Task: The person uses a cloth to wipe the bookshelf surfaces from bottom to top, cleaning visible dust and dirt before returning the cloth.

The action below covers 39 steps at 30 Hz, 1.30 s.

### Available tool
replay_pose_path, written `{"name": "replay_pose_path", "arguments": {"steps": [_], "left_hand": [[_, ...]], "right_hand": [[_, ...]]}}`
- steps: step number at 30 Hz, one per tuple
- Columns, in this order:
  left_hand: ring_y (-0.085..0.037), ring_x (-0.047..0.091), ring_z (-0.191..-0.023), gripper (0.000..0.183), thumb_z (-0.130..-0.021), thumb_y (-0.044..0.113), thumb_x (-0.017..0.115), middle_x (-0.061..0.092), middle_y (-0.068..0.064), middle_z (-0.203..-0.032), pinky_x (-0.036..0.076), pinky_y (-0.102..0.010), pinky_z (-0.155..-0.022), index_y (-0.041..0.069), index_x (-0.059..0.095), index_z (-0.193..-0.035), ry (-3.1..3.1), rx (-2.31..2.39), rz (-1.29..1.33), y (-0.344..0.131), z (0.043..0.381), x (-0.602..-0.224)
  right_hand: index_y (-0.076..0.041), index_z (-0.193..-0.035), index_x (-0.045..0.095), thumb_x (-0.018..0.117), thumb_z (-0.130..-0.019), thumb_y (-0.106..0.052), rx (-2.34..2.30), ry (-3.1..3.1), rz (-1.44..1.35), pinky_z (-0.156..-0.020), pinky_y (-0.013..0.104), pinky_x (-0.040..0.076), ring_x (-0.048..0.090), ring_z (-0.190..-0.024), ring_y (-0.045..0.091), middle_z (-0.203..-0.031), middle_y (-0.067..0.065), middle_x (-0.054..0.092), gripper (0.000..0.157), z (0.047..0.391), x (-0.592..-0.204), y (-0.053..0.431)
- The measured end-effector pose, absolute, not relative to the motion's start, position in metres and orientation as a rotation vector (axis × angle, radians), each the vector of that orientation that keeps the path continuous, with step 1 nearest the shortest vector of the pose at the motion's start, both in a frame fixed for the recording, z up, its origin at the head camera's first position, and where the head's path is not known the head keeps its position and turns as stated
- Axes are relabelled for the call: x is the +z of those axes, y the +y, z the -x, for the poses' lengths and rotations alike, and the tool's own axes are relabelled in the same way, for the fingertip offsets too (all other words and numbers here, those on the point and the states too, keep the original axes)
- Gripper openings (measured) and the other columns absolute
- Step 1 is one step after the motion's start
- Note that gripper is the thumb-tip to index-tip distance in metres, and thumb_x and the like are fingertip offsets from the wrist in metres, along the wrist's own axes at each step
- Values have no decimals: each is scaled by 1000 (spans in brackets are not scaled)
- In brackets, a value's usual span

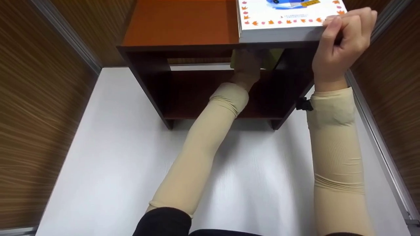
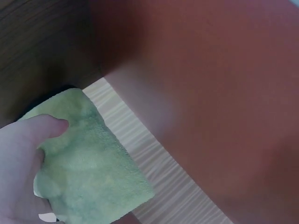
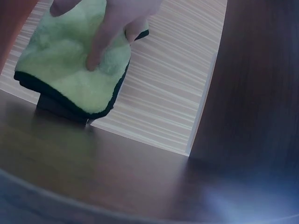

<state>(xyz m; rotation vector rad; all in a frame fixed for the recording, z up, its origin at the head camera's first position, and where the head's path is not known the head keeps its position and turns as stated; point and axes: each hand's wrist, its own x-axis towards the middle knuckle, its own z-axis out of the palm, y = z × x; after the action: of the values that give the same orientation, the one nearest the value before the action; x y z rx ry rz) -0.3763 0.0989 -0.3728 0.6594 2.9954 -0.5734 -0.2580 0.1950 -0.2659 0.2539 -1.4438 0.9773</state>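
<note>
In the head view my left hand (image 1: 248, 64) reaches into the upper opening of a reddish-brown shelf unit (image 1: 183, 23). It grips a folded green cloth (image 2: 93, 163) with dark edging, the thumb lying on top of the fabric in the left wrist view. From the right wrist view, fingers press into the cloth close to the inner panel. On the shelf's top right lies a thick book (image 1: 275, 19) with a white, leaf-bordered cover. My right hand (image 1: 349, 42) holds the book's near right corner with curled fingers, one fingertip against the cover.
Below the opening is a lower shelf board (image 1: 193, 95) with dark side panels. Wood-grain walls (image 1: 39, 98) stand left and right, edged with metal rails. A white floor surface (image 1: 108, 147) surrounds the unit. A small black clip (image 1: 304, 104) sits at the right wrist.
</note>
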Motion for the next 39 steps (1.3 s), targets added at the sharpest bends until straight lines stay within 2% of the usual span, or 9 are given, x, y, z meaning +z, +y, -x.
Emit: {"name": "replay_pose_path", "arguments": {"steps": [6,7,12,15,22,28,29,35,39], "left_hand": [[-32,26,-133,67,-92,35,46,17,5,-153,18,-48,-106,35,12,-149,2972,-461,-665,77,384,-371],[-32,26,-133,68,-92,39,47,20,7,-152,17,-49,-106,36,10,-149,2971,-450,-664,73,385,-370],[-34,20,-136,79,-86,60,47,25,-5,-151,13,-51,-108,43,1,-147,2979,-392,-630,49,390,-367],[-35,16,-137,82,-84,64,46,20,-11,-152,11,-50,-108,44,-2,-147,2988,-349,-595,36,391,-367],[-36,15,-137,80,-84,62,49,18,-12,-153,11,-51,-109,44,3,-147,3061,-156,-558,7,390,-367],[-33,35,-128,76,-85,58,52,30,-11,-148,29,-49,-102,42,12,-148,3043,3,-550,-18,392,-365],[-32,36,-128,76,-85,57,53,31,-11,-148,27,-49,-103,42,13,-148,3043,31,-554,-23,393,-365],[-33,13,-138,66,-85,55,54,29,-9,-149,1,-51,-109,43,27,-144,3103,205,-522,-53,396,-366],[-36,14,-137,59,-86,47,57,37,-7,-146,3,-55,-107,36,39,-141,3138,209,-528,-68,398,-364]], "right_hand": [[10,-66,56,49,-79,-4,974,-1503,-208,-98,27,27,45,-74,12,-73,-20,41,20,258,-265,195],[10,-66,56,49,-79,-4,973,-1510,-203,-99,27,26,45,-75,10,-73,-20,41,20,258,-265,195],[9,-66,57,49,-80,-3,969,-1531,-187,-102,27,25,41,-76,-1,-73,-21,40,20,259,-264,197],[9,-66,57,49,-80,-2,969,-1537,-182,-102,26,24,41,-76,-2,-73,-21,40,20,260,-264,198],[10,-65,56,48,-80,0,967,-1529,-170,-103,26,24,41,-76,-2,-72,-20,39,19,260,-263,202],[9,-64,55,49,-80,0,961,-1522,-163,-102,26,25,40,-77,-2,-72,-20,38,19,264,-267,208],[9,-64,55,49,-80,0,958,-1518,-167,-101,27,25,40,-77,-2,-72,-20,38,19,265,-268,210],[8,-65,57,49,-80,-5,940,-1482,-209,-94,26,28,41,-75,3,-72,-21,40,22,276,-275,221],[7,-65,57,49,-80,-6,944,-1479,-211,-92,26,28,40,-75,4,-71,-21,40,21,280,-278,223]]}}
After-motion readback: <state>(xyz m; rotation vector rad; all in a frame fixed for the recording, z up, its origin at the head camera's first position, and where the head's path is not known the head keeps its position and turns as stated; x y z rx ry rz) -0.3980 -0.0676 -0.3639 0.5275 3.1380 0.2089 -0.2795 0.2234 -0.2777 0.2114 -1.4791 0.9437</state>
